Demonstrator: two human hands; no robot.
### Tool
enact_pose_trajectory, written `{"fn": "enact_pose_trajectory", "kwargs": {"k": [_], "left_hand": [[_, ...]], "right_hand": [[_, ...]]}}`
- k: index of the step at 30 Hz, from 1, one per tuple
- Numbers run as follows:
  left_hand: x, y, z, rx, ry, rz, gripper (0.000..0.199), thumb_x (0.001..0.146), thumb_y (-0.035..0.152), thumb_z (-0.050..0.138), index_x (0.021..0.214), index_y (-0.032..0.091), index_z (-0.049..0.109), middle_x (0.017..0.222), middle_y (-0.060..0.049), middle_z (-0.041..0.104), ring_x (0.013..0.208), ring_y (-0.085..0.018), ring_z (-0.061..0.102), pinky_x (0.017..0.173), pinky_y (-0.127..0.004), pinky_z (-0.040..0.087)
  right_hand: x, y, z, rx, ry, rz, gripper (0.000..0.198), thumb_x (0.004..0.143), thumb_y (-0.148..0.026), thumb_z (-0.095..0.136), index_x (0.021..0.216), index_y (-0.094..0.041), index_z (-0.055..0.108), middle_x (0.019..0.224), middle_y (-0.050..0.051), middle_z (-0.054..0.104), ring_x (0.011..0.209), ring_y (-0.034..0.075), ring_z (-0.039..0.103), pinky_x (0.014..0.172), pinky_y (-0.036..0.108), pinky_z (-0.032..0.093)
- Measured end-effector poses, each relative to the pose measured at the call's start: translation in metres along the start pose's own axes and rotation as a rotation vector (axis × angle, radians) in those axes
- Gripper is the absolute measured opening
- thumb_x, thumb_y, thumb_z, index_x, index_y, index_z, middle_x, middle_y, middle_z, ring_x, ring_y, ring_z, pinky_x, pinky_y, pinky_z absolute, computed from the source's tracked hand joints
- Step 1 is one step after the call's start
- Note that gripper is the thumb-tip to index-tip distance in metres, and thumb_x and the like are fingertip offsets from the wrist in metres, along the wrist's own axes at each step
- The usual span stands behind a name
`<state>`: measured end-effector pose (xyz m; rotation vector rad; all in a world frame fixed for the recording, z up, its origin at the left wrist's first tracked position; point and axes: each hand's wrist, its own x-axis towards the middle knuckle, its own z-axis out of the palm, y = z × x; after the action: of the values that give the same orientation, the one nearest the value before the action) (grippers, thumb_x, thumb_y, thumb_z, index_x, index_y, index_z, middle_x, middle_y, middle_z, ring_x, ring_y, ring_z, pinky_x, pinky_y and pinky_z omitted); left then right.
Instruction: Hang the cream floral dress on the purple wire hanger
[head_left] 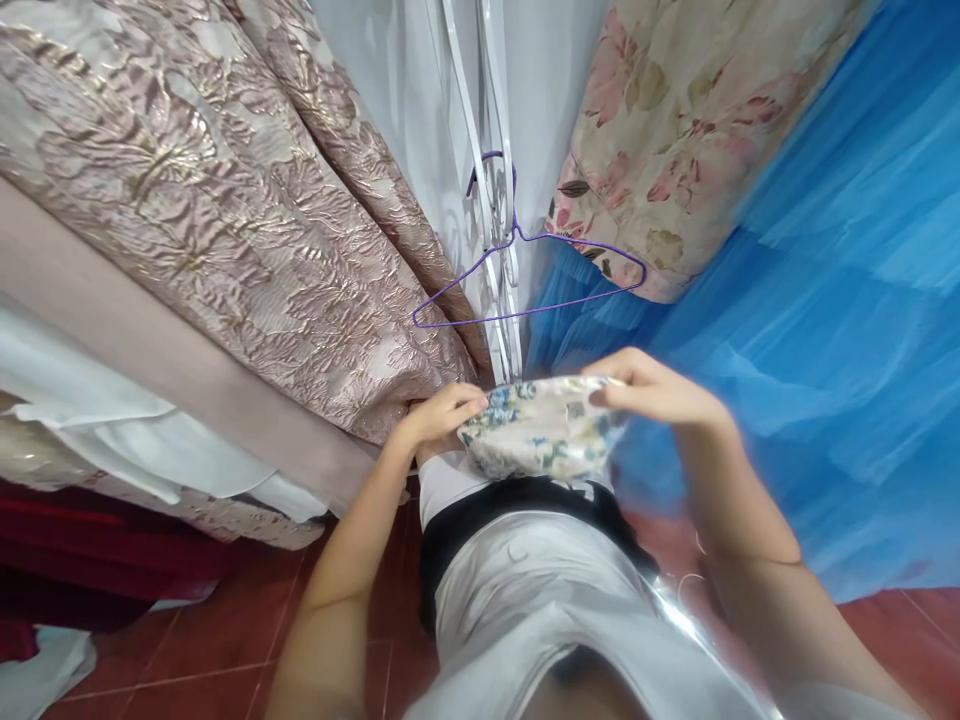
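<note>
White top nearest, floral cloth held up between both hands

White top [525, 600] on the wearer, bottom centre, closest to camera; black garment [517, 505] just above it in frame. Left to right: dark red cloth [97, 555], lower left; white cloth [150, 430] above it, left edge; red tiled floor [217, 645] at the bottom. Pink-and-gold brocade [195, 210] fills upper left. Left hand [448, 410], just left of centre: mostly closed, fingers and thumb pinching left end of floral cloth [547, 435]. Cloth sits centre frame, pale with blue and yellowish flowers, slightly blurred, in front of the black garment. Purple hanger [516, 232] above it, upper centre, bare, hook up by white strips [496, 100]. Right hand [649, 385], right of centre: mostly closed, gripping upper right end of the cloth, thumb on near side. Pink-flowered fabric [667, 130] upper right; blue fabric [847, 310] down right side.
</note>
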<state>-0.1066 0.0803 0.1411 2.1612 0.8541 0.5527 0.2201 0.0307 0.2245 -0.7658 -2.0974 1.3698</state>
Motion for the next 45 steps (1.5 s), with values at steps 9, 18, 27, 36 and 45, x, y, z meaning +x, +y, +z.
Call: {"fn": "enact_pose_trajectory", "kwargs": {"k": [9,18,27,36,45], "left_hand": [[-0.023,-0.048,-0.091,0.592,0.449,-0.029,0.033,0.088,0.051,0.06,0.078,0.02,0.067,0.082,-0.003,0.07,0.087,-0.021,0.062,0.112,-0.042,0.039],[-0.012,-0.027,-0.139,0.566,0.509,-0.016,0.037,0.094,0.047,0.054,0.071,0.019,0.054,0.071,0.0,0.054,0.071,-0.017,0.05,0.066,-0.029,0.036],[0.06,0.035,-0.113,0.576,0.505,0.128,0.032,0.1,0.041,0.047,0.075,0.021,0.041,0.076,-0.001,0.05,0.074,-0.017,0.047,0.07,-0.029,0.037],[0.059,0.026,-0.086,0.46,0.62,0.089,0.021,0.093,0.038,0.059,0.097,0.019,0.066,0.088,-0.002,0.069,0.082,-0.018,0.06,0.077,-0.028,0.044],[0.053,0.024,-0.084,0.623,0.676,0.051,0.026,0.097,0.041,0.057,0.093,0.019,0.068,0.088,-0.004,0.069,0.083,-0.02,0.062,0.078,-0.03,0.046]], "right_hand": [[0.058,0.057,-0.041,-0.25,0.534,-0.091,0.045,0.079,-0.026,0.061,0.122,-0.016,0.066,0.062,-0.004,0.053,0.053,0.011,0.04,0.054,0.024,0.033],[0.089,0.085,-0.032,-0.584,0.489,-0.088,0.052,0.084,-0.023,0.048,0.132,-0.012,0.067,0.078,0.004,0.067,0.062,0.018,0.049,0.066,0.03,0.041],[0.088,0.082,-0.012,-0.528,0.539,-0.068,0.047,0.084,-0.022,0.047,0.121,-0.009,0.074,0.085,0.007,0.073,0.068,0.018,0.057,0.071,0.03,0.044],[0.052,0.102,-0.048,-0.413,1.051,-0.127,0.065,0.088,-0.036,0.052,0.149,-0.015,0.048,0.079,0.003,0.066,0.06,0.018,0.051,0.06,0.029,0.041],[0.05,0.099,-0.103,-0.618,1.006,0.009,0.043,0.084,-0.037,0.061,0.115,-0.008,0.07,0.069,0.008,0.065,0.063,0.022,0.054,0.065,0.036,0.045]]}}
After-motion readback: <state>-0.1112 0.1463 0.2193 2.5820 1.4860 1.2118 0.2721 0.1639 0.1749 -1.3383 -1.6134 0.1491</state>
